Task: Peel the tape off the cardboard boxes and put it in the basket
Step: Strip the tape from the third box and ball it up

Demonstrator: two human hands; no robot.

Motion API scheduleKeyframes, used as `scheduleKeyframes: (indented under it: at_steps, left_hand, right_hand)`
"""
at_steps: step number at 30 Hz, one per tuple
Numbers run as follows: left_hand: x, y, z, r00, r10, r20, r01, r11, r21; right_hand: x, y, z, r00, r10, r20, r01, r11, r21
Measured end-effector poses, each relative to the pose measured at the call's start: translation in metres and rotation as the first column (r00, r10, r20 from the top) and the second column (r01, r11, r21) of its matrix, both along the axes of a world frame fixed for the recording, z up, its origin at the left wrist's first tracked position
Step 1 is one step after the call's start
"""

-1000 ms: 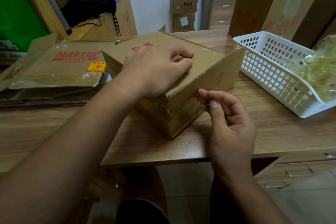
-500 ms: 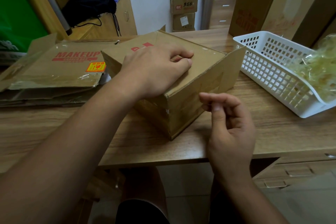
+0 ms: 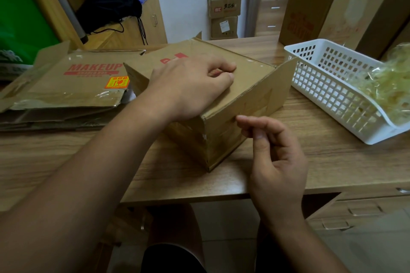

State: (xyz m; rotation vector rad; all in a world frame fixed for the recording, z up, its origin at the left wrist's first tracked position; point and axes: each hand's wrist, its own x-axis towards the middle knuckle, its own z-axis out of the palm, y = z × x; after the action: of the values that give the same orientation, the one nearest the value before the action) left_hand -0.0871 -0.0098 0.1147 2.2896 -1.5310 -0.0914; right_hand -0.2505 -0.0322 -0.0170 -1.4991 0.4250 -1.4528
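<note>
Fingers (image 3: 250, 120) of right hand (image 3: 279, 162) curl against box (image 3: 255, 99) side, grip unclear; left hand (image 3: 188, 88) presses top.

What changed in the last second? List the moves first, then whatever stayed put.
The right hand drew slightly back from the cardboard box, then returned. Its pinched fingertips now meet the box's side a little lower. Whether they hold tape cannot be told. Unchanged: the left hand rests on the box top, the box sits in place, and the white basket holds its peeled tape.
</note>
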Motion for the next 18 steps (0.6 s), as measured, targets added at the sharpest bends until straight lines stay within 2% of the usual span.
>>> scheduleKeyframes:
  at_steps: [7, 18]
  left_hand:
    - [-0.0015, -0.0008, -0.0003, 1.000, 0.018, -0.010, -0.017, 1.000, 0.002]
    - [-0.0021, 0.0001, 0.0005, 1.000, 0.007, -0.003, -0.007, 1.000, -0.011]
  right_hand:
    - [0.0014, -0.0006, 0.0006, 0.999, -0.039, -0.004, 0.039, 0.999, 0.031]
    - [0.0017, -0.0010, -0.0028, 0.995, -0.072, -0.064, 0.068, 0.996, -0.063]
